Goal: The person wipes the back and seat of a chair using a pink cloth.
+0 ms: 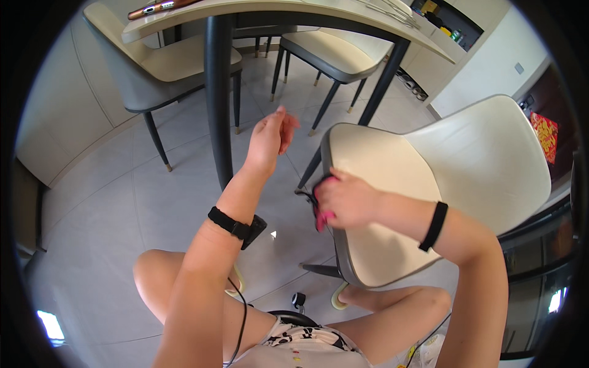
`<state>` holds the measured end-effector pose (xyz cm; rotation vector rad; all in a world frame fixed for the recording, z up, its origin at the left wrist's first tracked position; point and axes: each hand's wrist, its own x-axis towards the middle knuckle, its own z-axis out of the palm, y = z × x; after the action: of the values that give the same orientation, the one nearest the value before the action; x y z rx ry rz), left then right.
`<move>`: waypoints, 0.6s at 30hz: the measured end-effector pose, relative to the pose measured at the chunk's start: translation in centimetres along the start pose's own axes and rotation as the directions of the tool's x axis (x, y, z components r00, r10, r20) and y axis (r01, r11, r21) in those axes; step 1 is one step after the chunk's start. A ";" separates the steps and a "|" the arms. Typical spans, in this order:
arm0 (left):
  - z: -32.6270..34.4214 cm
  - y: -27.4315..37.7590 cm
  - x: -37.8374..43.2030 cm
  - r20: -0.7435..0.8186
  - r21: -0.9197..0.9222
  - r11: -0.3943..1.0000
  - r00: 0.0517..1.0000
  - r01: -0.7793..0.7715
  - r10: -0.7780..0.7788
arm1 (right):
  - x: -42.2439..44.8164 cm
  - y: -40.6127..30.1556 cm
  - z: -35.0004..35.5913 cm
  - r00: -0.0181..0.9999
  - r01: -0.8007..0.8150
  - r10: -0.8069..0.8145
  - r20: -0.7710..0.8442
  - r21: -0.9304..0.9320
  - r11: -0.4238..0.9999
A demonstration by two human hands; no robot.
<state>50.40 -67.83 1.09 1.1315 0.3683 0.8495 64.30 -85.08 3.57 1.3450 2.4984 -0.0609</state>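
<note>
My right hand is closed around a bunched pink and black cloth at the front edge of a cream chair's seat. A thin black piece sticks out from the bundle's left side; its exact kind is hard to make out. My left hand is raised over the grey tiled floor with its fingers curled loosely, and nothing shows in it. Part of its palm and fingers are turned away from view. Black straps circle both forearms, and the left strap carries a small black box.
Ahead stands a table with dark legs; a copper-coloured device lies on it. More cream chairs are around it. A caster shows below me. A clear plastic bag sits at lower right.
</note>
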 end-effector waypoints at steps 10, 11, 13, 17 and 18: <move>2.2 -2.8 -4.6 0.125 0.336 0.919 0.957 0.208 -0.262 | -0.2 -7.3 -0.5 0.955 -0.154 0.199 0.221 -0.205 0.967; 2.1 -2.8 -4.7 0.105 0.322 0.922 0.960 0.213 -0.259 | -1.9 -9.6 -0.4 0.938 -0.094 0.152 0.310 -0.195 0.976; 1.7 -3.4 -5.2 0.108 0.300 0.930 0.961 0.211 -0.253 | -5.8 -13.1 0.0 0.985 0.031 -0.001 0.172 -0.174 0.984; 1.9 -4.9 -6.1 0.117 0.275 0.901 0.919 0.335 -0.377 | -6.6 -11.3 0.1 0.997 -0.051 0.045 -0.069 -0.096 0.994; 2.9 -4.7 -6.4 0.136 0.292 0.891 0.907 0.347 -0.398 | -6.0 -9.9 1.7 0.961 -0.182 0.140 -0.238 -0.168 0.969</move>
<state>50.08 -75.25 -2.92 1.3216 0.5292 0.3505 59.66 -95.81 2.66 1.5428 2.4838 0.3747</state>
